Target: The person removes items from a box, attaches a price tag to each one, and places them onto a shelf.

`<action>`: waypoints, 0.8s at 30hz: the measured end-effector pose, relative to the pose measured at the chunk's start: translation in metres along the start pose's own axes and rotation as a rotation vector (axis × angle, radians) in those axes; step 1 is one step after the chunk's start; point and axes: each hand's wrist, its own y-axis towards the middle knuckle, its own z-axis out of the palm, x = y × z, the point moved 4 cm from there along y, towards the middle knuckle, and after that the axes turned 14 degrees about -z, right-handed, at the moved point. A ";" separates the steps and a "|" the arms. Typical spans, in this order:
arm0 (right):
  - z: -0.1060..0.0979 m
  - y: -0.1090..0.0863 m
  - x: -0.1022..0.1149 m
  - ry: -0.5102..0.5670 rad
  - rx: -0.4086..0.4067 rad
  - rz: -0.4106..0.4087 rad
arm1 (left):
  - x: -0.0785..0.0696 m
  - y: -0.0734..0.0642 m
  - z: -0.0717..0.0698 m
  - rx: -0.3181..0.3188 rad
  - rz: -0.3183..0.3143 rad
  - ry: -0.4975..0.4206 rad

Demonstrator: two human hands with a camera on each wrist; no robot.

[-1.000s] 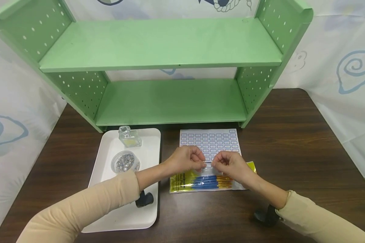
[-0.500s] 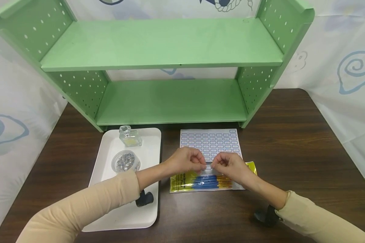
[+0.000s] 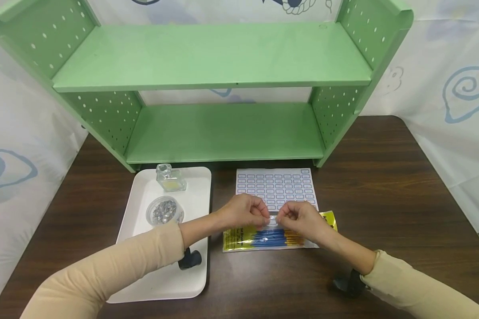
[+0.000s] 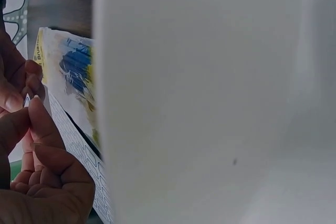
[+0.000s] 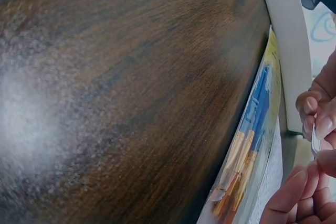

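Observation:
Both hands meet above a clear-and-yellow pack of paintbrushes [image 3: 271, 239] with blue and orange handles. Between them is a small white label sticker [image 3: 272, 219] with a blue border. My left hand [image 3: 247, 210] pinches its left end with thumb and forefinger, and my right hand [image 3: 301, 218] pinches the right end the same way. In the right wrist view the sticker [image 5: 315, 141] appears edge-on as a thin, slightly bent strip. Behind the hands lies a sheet of blue-bordered labels [image 3: 279, 184], its near edge next to the pack.
A white tray [image 3: 131, 283] stands at the left, under my left forearm. It carries a glass bottle [image 3: 171, 181] and a round clear tub [image 3: 165, 212] of silvery pieces. A green shelf unit [image 3: 223, 133] rises at the back of the dark wooden table [image 3: 383, 186].
The sticker has tipped from a thin edge-on line to showing its face. Both hands have come slightly lower and closer together, still pinching it.

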 end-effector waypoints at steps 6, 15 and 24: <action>0.001 -0.001 0.000 -0.016 0.008 0.003 | 0.000 -0.001 0.001 0.018 -0.009 0.006; 0.004 0.000 -0.001 -0.036 0.034 -0.037 | 0.002 0.000 0.002 0.035 -0.053 0.041; 0.006 -0.002 0.000 -0.068 0.053 -0.060 | 0.005 -0.001 0.004 0.068 -0.071 0.059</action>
